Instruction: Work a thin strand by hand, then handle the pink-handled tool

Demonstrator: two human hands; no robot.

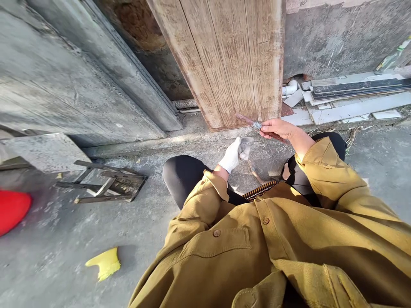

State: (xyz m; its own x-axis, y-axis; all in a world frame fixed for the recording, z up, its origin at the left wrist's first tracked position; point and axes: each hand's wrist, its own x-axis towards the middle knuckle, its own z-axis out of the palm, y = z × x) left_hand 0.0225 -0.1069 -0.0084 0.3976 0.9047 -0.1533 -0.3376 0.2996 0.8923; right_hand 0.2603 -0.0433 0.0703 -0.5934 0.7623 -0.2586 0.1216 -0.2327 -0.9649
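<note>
My right hand (278, 128), bare, pinches a reddish-brown stick (244, 119) that points to the left. Silvery wire (256, 125) is wound around the stick just beyond my fingertips. My left hand (233, 155), in a white knitted glove, is closed a little below and left of the stick, apart from it. A pale greyish shape shows by its thumb, too unclear to name, and what the fingers hold is hidden. Below, between my knees, a thin brown stick-like piece (254, 172) lies on the concrete.
A wooden panel (237, 64) leans on the wall ahead. At right lie stacked board strips (353, 96), a white pipe (290, 88) and a bottle (393, 55). To the left are a wooden stool on its side (105, 182), a red object (13, 211) and a yellow piece (105, 263).
</note>
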